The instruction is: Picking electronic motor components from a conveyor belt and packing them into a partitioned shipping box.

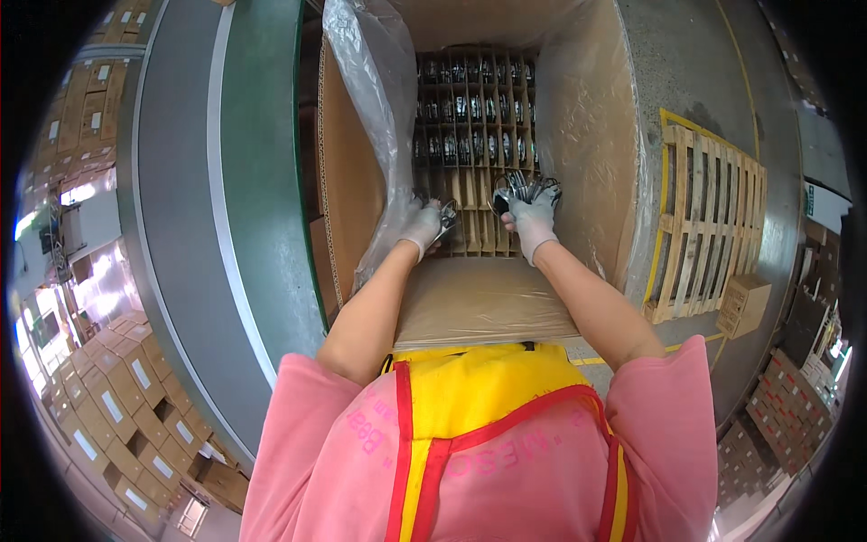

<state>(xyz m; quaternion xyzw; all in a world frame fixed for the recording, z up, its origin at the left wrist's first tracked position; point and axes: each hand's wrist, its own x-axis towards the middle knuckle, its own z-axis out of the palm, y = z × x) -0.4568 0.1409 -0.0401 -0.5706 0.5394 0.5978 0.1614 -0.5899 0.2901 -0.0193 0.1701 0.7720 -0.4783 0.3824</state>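
A large cardboard carton (591,135) stands open before me, with a grid of cardboard dividers (470,217) inside. Shiny, glass-like pieces (476,108) fill the far rows of cells, while the nearer cells in the middle look bare. My right hand (531,221), in a pale glove, is closed round several shiny dark-and-clear pieces (526,188) that fan out past the fingers. At the left side of the grid, my gloved left hand (423,226) grips a similar shiny piece (448,215). Their exact kind is too small to make out.
Clear plastic liner (370,81) hangs over the carton's left wall. Beyond it runs a long green-and-grey surface (262,163). A wooden pallet (709,217) and a small carton (745,305) are on the floor at right. Stacked boxes (126,397) stand at far left.
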